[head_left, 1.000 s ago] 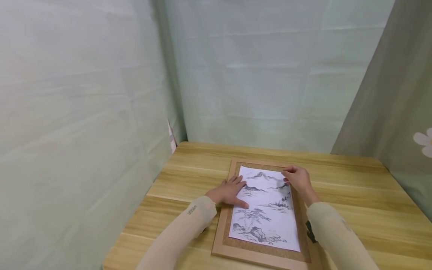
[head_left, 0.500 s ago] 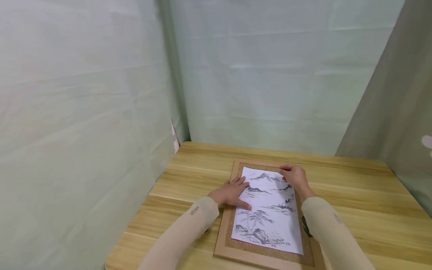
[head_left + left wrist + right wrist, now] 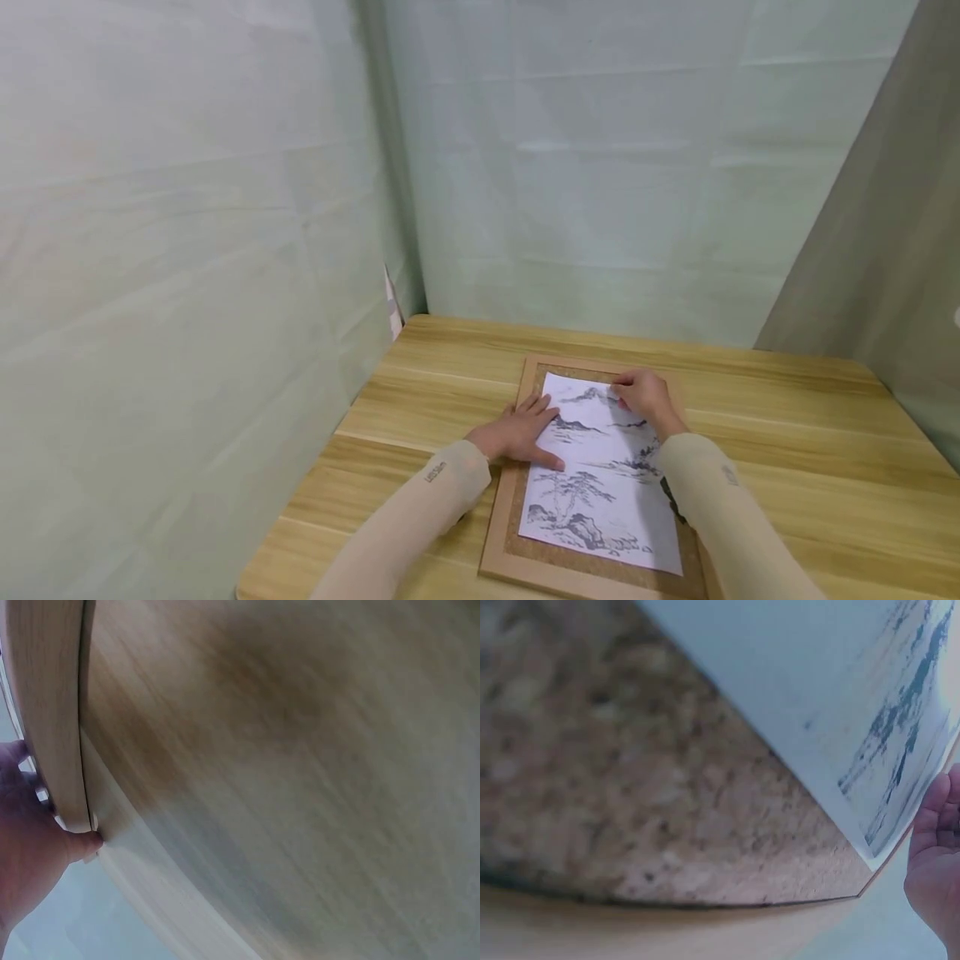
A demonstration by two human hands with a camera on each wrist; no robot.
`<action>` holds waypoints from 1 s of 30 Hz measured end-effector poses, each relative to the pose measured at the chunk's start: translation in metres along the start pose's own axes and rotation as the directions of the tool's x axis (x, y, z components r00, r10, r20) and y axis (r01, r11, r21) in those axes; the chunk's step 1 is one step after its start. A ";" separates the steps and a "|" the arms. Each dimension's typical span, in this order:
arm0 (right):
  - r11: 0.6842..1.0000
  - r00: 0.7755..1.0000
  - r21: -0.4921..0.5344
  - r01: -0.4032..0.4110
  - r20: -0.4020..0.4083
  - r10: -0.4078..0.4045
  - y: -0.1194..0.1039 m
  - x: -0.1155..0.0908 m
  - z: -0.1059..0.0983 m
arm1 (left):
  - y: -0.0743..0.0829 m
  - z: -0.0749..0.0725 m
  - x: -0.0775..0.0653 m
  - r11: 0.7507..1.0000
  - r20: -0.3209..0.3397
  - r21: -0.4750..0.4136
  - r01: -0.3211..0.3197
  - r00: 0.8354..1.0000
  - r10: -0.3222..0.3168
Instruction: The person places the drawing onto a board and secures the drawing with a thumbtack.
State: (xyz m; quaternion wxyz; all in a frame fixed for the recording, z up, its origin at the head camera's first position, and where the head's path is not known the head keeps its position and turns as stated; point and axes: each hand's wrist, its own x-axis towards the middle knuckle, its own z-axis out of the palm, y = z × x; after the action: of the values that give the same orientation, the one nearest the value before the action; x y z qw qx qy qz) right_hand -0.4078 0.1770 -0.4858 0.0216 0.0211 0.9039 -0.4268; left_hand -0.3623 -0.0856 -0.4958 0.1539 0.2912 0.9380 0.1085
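Note:
A white sheet of paper (image 3: 600,450) printed with an ink landscape lies on a wood-framed cork board (image 3: 497,533). My left hand (image 3: 517,432) rests spread on the sheet's left edge, thumb pointing inward; the left wrist view shows this hand (image 3: 34,851) by the frame's side. At the sheet's upper edge, toward the right, is my right hand (image 3: 643,395), its fingers bent and fingertips close together at the paper. Whether they pinch anything small is hidden. Bare cork (image 3: 667,802) borders the paper (image 3: 780,697) in the right wrist view, with the right hand (image 3: 934,855) at far right.
The board lies on a wood-grain table (image 3: 810,433). Pale green cloth (image 3: 577,192) hangs behind it and to the left, and a darker curtain (image 3: 870,250) hangs at the right. Both forearms have cream sleeves (image 3: 727,508).
My right hand has slid left along the paper's upper edge, away from the right corner. The left hand stays on the paper's left side. The whole head view has shifted slightly.

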 end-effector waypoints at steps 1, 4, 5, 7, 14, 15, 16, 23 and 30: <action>1.000 1.000 -0.015 -0.002 0.005 0.002 0.000 0.000 0.001 | 0.001 0.000 0.000 1.000 0.003 -0.005 0.001 1.000 -0.001; 0.998 1.000 -0.059 -0.005 0.007 0.005 0.000 -0.002 0.003 | 0.002 0.001 -0.001 1.000 0.008 0.006 0.004 1.000 -0.004; 0.998 1.000 -0.068 -0.008 0.005 0.009 0.001 -0.003 0.003 | 0.003 0.002 -0.001 1.000 0.009 0.008 0.005 1.000 -0.005; 0.996 1.000 -0.085 -0.011 0.002 0.012 0.002 -0.006 0.004 | 0.005 0.004 -0.001 1.000 0.012 0.018 0.006 1.000 -0.006; 0.993 1.000 -0.115 -0.002 -0.026 -0.001 0.004 -0.016 0.005 | 0.010 0.010 -0.003 0.999 0.006 0.032 0.005 1.000 -0.006; 0.993 0.999 -0.122 0.001 -0.035 -0.005 0.003 -0.017 0.005 | 0.011 0.009 -0.003 0.999 0.004 0.033 0.002 1.000 -0.002; 0.991 0.999 -0.132 0.004 -0.042 -0.009 0.002 -0.016 0.005 | 0.011 0.008 -0.003 1.000 0.002 0.031 -0.001 1.000 0.001; 0.990 1.000 -0.144 0.001 -0.030 -0.005 0.003 -0.015 0.005 | 0.011 0.005 -0.004 1.000 0.010 0.021 -0.002 1.000 0.002; 0.999 0.998 -0.007 -0.052 -0.026 0.051 0.008 -0.011 0.006 | 0.008 0.004 -0.005 1.000 0.012 0.020 0.003 1.000 -0.003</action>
State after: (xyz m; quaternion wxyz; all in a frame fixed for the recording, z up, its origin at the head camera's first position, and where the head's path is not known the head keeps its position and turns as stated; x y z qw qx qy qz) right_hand -0.3960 0.1777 -0.4952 0.0210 0.0499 0.9049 -0.4221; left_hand -0.3532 -0.0816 -0.4966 0.1566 0.2918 0.9386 0.0972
